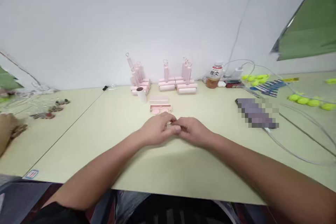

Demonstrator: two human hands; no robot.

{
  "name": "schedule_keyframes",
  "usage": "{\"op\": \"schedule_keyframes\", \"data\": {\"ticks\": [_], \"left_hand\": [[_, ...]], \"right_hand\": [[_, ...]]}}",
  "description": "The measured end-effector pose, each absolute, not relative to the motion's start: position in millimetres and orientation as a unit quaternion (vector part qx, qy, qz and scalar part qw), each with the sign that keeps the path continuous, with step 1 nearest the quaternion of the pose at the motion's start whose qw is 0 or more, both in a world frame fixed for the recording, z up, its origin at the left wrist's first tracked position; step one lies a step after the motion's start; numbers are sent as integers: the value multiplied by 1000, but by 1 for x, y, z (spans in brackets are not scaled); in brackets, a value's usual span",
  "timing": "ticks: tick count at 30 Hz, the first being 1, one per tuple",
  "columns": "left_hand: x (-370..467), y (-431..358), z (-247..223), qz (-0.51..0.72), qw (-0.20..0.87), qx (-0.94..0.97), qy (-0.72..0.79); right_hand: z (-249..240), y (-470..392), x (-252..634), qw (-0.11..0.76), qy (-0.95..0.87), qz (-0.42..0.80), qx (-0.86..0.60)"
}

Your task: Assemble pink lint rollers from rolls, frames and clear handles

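Note:
My left hand (159, 129) and my right hand (196, 132) meet over the middle of the table. Their fingertips touch and overlap, with the fingers curled in. Whatever they may grip between them is hidden by the fingers. Just beyond the left fingers lies a small pink case part (160, 107), hollow side up. A clear strip-like piece (159, 99) rests behind it. To its left stands a white roll (142, 96) with a dark end. Farther back, pink lint rollers (167, 84) stand in groups with their looped handles upright.
A drink bottle (214, 75) stands by the wall. On the right are a phone (256, 113) with a white cable, yellow-green balls (313, 102) and a striped blue-white bundle (270, 87). Another person's hand (7, 127) is at the far left, near small dark items (49, 114).

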State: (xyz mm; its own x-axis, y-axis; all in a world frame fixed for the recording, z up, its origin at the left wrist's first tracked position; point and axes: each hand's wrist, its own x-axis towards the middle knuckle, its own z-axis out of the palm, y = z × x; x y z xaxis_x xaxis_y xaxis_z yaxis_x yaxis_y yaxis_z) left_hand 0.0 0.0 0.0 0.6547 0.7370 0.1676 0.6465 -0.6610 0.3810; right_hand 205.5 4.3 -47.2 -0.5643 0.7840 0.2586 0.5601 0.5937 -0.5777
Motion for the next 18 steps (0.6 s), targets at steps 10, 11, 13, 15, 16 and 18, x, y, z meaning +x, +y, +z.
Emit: {"op": "schedule_keyframes", "data": {"ticks": [10, 11, 13, 15, 16, 18], "left_hand": [[-29, 17, -13, 183, 195, 890, 369], [-31, 19, -12, 194, 197, 888, 367], [-34, 21, -11, 195, 182, 889, 372], [-32, 18, -10, 169, 136, 895, 389], [-29, 16, -11, 152, 106, 899, 396], [-20, 8, -12, 124, 51, 906, 402]], "right_hand": [[-46, 6, 212, 353, -699, 393, -482], [-47, 8, 214, 366, -663, 433, -488], [-48, 10, 214, 375, -618, 491, -486], [-48, 9, 213, 375, -608, 508, -481], [-48, 7, 211, 371, -613, 507, -480], [-47, 1, 206, 366, -628, 498, -473]]}}
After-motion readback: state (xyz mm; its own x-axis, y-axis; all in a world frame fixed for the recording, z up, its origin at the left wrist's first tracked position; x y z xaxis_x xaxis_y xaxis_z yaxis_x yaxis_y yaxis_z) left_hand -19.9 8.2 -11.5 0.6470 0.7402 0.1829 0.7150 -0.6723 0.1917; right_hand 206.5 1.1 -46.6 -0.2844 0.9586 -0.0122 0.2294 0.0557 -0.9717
